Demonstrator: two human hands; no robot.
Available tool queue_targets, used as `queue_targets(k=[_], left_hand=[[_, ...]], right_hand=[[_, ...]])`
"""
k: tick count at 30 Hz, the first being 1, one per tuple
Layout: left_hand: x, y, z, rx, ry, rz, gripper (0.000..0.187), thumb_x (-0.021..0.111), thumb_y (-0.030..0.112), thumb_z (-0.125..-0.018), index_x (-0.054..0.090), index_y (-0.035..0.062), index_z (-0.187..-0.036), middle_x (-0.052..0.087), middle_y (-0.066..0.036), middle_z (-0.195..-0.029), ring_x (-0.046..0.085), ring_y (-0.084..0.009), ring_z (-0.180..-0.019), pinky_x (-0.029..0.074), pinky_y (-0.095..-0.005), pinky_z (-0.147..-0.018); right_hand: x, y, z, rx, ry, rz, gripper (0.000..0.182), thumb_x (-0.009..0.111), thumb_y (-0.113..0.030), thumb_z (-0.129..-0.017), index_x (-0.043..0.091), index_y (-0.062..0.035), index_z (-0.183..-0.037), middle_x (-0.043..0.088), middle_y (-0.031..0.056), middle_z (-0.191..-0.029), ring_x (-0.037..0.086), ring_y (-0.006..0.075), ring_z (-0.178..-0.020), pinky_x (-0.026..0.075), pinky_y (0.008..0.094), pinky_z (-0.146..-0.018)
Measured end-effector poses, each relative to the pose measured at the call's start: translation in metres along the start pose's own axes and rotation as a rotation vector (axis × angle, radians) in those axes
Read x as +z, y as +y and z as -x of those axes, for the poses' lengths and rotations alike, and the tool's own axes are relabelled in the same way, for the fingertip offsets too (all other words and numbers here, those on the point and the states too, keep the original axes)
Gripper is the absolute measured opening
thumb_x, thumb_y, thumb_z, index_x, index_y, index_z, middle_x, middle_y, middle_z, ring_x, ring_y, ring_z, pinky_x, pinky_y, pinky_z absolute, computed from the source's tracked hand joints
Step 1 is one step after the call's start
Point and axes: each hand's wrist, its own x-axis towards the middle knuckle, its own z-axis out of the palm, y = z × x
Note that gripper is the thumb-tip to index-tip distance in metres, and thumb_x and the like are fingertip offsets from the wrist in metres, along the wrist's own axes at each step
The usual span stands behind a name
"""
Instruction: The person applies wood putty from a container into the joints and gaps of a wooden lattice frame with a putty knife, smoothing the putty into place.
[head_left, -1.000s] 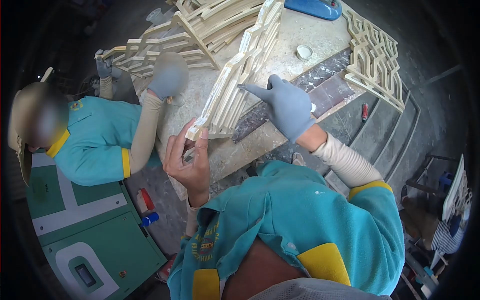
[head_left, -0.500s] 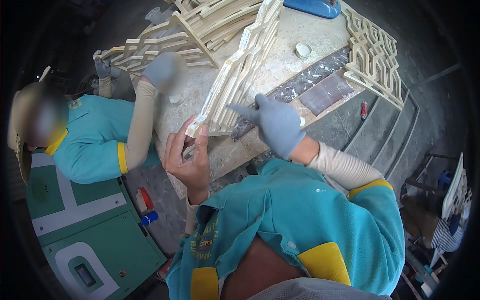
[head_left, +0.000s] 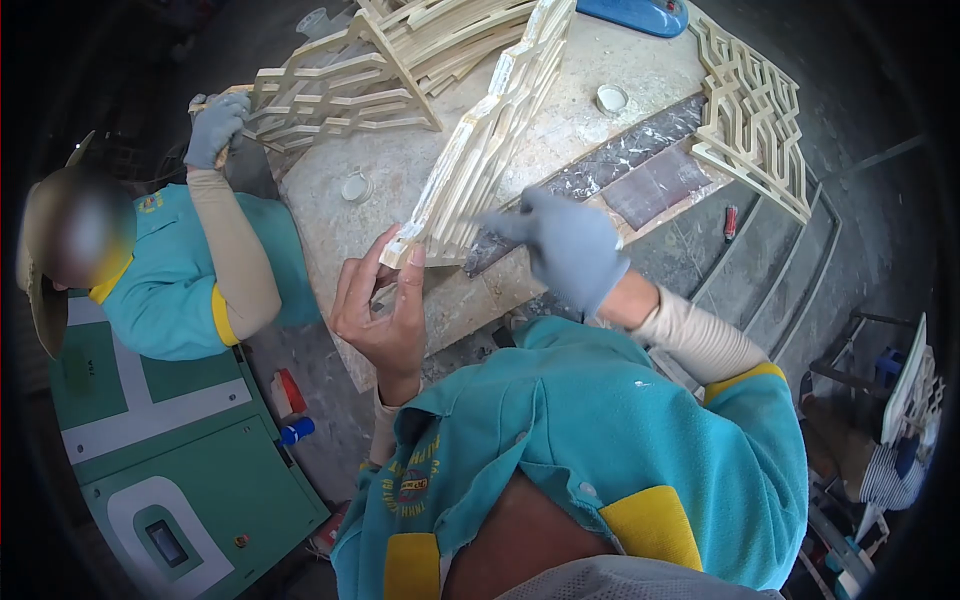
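My bare left hand (head_left: 385,300) pinches the near end of a wooden lattice panel (head_left: 472,122) between thumb and fingers. The panel stands on its edge and slants away across the worktable. White, paste-like material coats its upper edge. Close to the panel's right side is my gloved right hand (head_left: 578,252), its index finger stretched toward the slats and thumb apart. That fingertip is blurred, so contact cannot be made out. The other right fingers are mostly hidden, and no tool shows in that hand.
The worktable (head_left: 320,225) bears a small white cup (head_left: 612,99), another cup (head_left: 356,187) and stacked wooden strips (head_left: 465,45). A lattice panel (head_left: 755,120) overhangs its right side. At left, a co-worker's gloved hand (head_left: 218,130) is at another lattice (head_left: 330,100). A green cabinet (head_left: 200,470) stands below.
My right hand has shifted slightly right, its finger still toward the panel. My left hand keeps its hold. The co-worker's near hand has moved left to the end of their lattice.
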Motion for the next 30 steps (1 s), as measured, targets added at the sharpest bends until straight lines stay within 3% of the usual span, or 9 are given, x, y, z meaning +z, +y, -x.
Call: queue_targets(k=[2,7,12,15,18,21,25,28,30], left_hand=[[0.002,0.002,0.001,-0.006,0.000,-0.002,0.026,0.077,0.004,-0.085,0.075,-0.0014,-0.110,0.064,-0.004,-0.084,0.061,-0.0090,-0.073,0.048,-0.0223,-0.065],[0.002,0.002,0.001,0.011,-0.010,-0.028,0.026,0.077,0.004,-0.085,0.075,-0.0009,-0.110,0.064,-0.004,-0.083,0.061,-0.0091,-0.073,0.048,-0.0227,-0.065],[0.001,0.002,0.003,0.004,-0.012,-0.028,0.026,0.077,0.004,-0.085,0.075,-0.0005,-0.110,0.065,-0.004,-0.083,0.060,-0.0090,-0.072,0.048,-0.0228,-0.064],[0.003,0.002,0.003,0.022,0.025,0.007,0.032,0.080,0.004,-0.079,0.076,0.0034,-0.111,0.057,-0.003,-0.072,0.053,-0.0095,-0.063,0.046,-0.0249,-0.060],[0.002,0.003,0.002,0.025,0.028,0.006,0.031,0.080,0.004,-0.080,0.076,0.0025,-0.111,0.060,-0.004,-0.074,0.057,-0.0098,-0.065,0.047,-0.0248,-0.061],[0.005,-0.001,0.000,-0.020,0.074,0.049,0.029,0.079,0.004,-0.082,0.076,0.0018,-0.111,0.063,-0.005,-0.077,0.061,-0.0105,-0.067,0.048,-0.0248,-0.062],[0.001,-0.002,0.001,-0.021,0.050,0.026,0.028,0.079,0.004,-0.082,0.076,0.0014,-0.110,0.065,-0.005,-0.080,0.064,-0.0106,-0.069,0.049,-0.0244,-0.063],[0.001,-0.001,0.002,-0.007,0.047,0.015,0.028,0.079,0.005,-0.082,0.076,0.0015,-0.110,0.066,-0.006,-0.081,0.063,-0.0103,-0.069,0.049,-0.0243,-0.062],[0.000,-0.001,0.002,-0.012,0.047,0.004,0.029,0.079,0.005,-0.082,0.076,0.0014,-0.110,0.066,-0.006,-0.081,0.063,-0.0104,-0.069,0.049,-0.0244,-0.062]], right_hand=[[-0.010,0.015,-0.014,0.143,0.089,0.080,0.063,0.061,-0.002,-0.081,0.063,-0.0366,-0.134,0.049,0.0098,-0.079,0.059,0.0277,-0.064,0.049,0.0397,-0.055],[0.009,0.012,-0.007,0.146,0.187,0.221,0.064,0.058,0.000,-0.081,0.063,-0.0351,-0.134,0.051,0.0100,-0.079,0.060,0.0288,-0.065,0.049,0.0401,-0.057],[-0.009,0.011,0.011,0.014,-0.006,-0.157,0.057,0.057,0.002,-0.081,0.069,-0.0302,-0.128,0.058,0.0084,-0.083,0.063,0.0284,-0.069,0.051,0.0393,-0.061],[-0.029,0.019,0.012,0.093,0.066,-0.227,0.045,0.062,-0.007,-0.085,0.072,-0.0329,-0.121,0.056,0.0112,-0.082,0.063,0.0298,-0.068,0.052,0.0402,-0.060],[-0.039,0.023,0.013,0.112,0.130,-0.106,0.040,0.062,-0.011,-0.088,0.071,-0.0319,-0.121,0.056,0.0114,-0.081,0.062,0.0303,-0.066,0.050,0.0408,-0.058],[-0.032,0.030,0.006,0.179,0.130,0.004,0.043,0.061,-0.007,-0.089,0.070,-0.0286,-0.125,0.057,0.0090,-0.081,0.061,0.0280,-0.066,0.049,0.0400,-0.060],[-0.012,0.028,-0.012,0.190,0.184,0.046,0.044,0.063,-0.010,-0.090,0.068,-0.0312,-0.128,0.056,0.0092,-0.081,0.062,0.0290,-0.066,0.050,0.0403,-0.059],[-0.005,0.019,-0.020,0.243,0.100,0.139,0.051,0.063,-0.008,-0.087,0.065,-0.0351,-0.130,0.057,0.0096,-0.084,0.063,0.0297,-0.068,0.052,0.0400,-0.059],[0.004,0.007,-0.012,0.140,0.024,0.161,0.056,0.062,-0.006,-0.084,0.064,-0.0373,-0.131,0.057,0.0105,-0.086,0.064,0.0301,-0.070,0.052,0.0405,-0.059]])
